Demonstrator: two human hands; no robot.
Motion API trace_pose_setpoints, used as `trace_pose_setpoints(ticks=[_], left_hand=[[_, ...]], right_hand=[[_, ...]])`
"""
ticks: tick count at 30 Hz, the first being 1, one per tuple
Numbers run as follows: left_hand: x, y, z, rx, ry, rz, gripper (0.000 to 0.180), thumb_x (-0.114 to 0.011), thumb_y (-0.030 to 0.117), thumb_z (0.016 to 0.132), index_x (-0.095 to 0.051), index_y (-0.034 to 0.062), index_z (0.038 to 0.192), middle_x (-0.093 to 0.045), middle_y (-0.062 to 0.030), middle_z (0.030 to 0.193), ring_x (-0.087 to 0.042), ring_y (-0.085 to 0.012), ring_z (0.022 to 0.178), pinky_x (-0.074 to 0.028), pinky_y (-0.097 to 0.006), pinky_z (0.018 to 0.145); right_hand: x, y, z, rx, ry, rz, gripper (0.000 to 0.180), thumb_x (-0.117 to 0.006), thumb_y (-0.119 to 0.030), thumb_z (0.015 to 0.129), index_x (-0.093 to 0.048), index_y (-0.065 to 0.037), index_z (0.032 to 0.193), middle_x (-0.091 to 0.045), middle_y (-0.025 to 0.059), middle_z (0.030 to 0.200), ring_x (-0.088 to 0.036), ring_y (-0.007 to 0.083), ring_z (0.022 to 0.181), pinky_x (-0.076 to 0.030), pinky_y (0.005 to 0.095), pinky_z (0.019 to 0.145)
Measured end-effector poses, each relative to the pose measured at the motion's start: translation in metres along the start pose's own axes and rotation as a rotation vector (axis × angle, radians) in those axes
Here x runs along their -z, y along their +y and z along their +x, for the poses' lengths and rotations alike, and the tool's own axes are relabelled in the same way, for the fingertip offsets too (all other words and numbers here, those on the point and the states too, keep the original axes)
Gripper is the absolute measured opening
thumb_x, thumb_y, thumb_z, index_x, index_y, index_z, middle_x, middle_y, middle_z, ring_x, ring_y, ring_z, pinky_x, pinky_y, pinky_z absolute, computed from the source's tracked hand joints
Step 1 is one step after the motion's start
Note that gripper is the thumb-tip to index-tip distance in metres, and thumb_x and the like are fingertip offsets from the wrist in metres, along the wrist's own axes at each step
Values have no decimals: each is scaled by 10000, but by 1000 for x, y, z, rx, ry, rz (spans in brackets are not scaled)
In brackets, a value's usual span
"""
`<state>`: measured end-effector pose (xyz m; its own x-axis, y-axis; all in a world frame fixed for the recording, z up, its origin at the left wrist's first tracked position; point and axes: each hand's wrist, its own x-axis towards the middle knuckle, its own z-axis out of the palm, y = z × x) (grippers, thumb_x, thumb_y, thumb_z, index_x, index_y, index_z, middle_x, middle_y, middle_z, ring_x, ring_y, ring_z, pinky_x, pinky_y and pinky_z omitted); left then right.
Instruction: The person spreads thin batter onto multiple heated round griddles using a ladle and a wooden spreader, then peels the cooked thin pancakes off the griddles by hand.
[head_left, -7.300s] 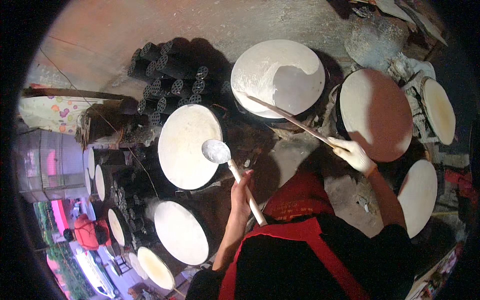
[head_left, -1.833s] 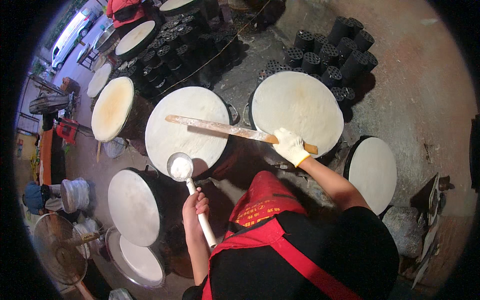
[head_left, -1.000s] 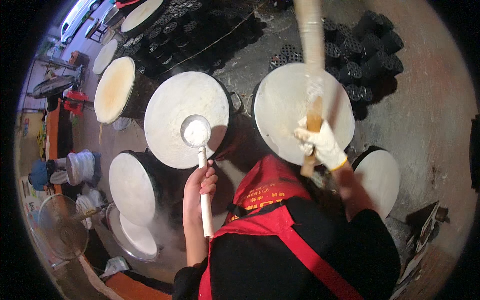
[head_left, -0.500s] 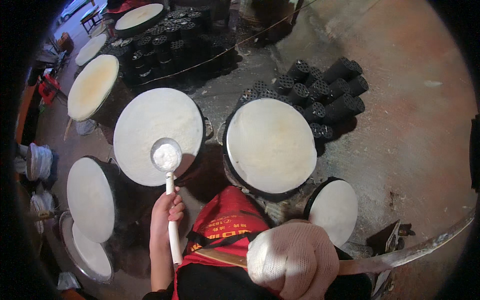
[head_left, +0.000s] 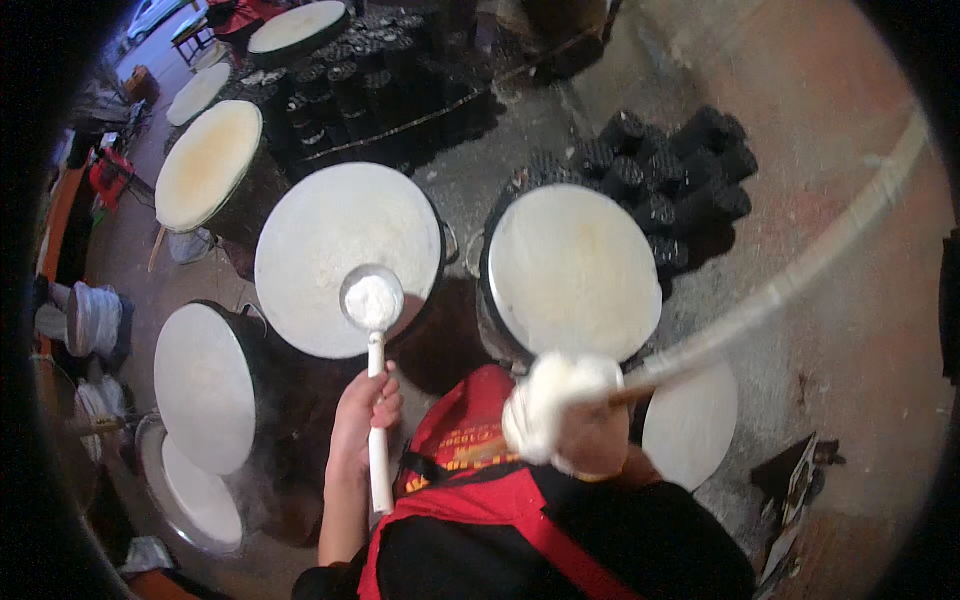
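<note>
The floor, grey going reddish, spreads out widest at 3 o'clock from the middle of the view. Of the round pans, the biggest is the white-topped pan between 9 and 10 o'clock, standing upright with a handle on its right side. A second pan, its top cream-coloured, sits just beside it, between 2 and 3 o'clock. At 10 o'clock, farther out, is a browned pan; between 8 and 9 is a plain white pan. A silver tray lies at 8 o'clock with a white disc in it, and a pale round top shows at 4 o'clock. A dark heap of coal lies at 2 o'clock. The person's red apron is at 6 o'clock.

A long pale stick curves out to 2 o'clock, blurred. The white-gloved right hand, at 5 o'clock and also blurred, is closed round its near end. A ladle points to 12 o'clock, its bowl overlapping the near part of the biggest pan; how high above it, I cannot tell. The bare left hand, between 7 and 8 o'clock, is wrapped round the ladle's white handle, well apart from the right hand. White powder fills much of the bowl.
</note>
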<state>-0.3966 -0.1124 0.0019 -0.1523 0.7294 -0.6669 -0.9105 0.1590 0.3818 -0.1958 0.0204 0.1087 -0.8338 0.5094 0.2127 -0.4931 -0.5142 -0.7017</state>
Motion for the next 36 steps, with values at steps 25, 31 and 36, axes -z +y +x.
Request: trace_pose_setpoints(ticks=[25,31,36], left_hand=[[-4,-1,-6,-10,-49,16,192,-430,73,931,-452,-5,1105,-399,-12,726,-339,-30,510,-266,-143,365],[1,2,-5,-38,-35,18,220,-442,85,943,-455,-25,1134,-410,-11,722,-336,-28,501,-276,-134,343],[-5,1,-5,-19,-46,56,198,-433,56,927,-451,-7,1114,-388,-2,715,-336,-27,501,-262,-143,365]], right_hand=[[-24,1,17,493,-564,-45,113,-691,-17,771,-596,44,775,-530,88,719,-450,115,461,-331,243,386],[-66,-2,28,677,-440,10,116,-690,-18,774,-592,36,805,-534,99,751,-447,114,470,-332,243,384],[-76,-8,21,861,-424,-54,100,-659,-24,786,-573,11,749,-519,95,736,-421,114,446,-319,233,376]])
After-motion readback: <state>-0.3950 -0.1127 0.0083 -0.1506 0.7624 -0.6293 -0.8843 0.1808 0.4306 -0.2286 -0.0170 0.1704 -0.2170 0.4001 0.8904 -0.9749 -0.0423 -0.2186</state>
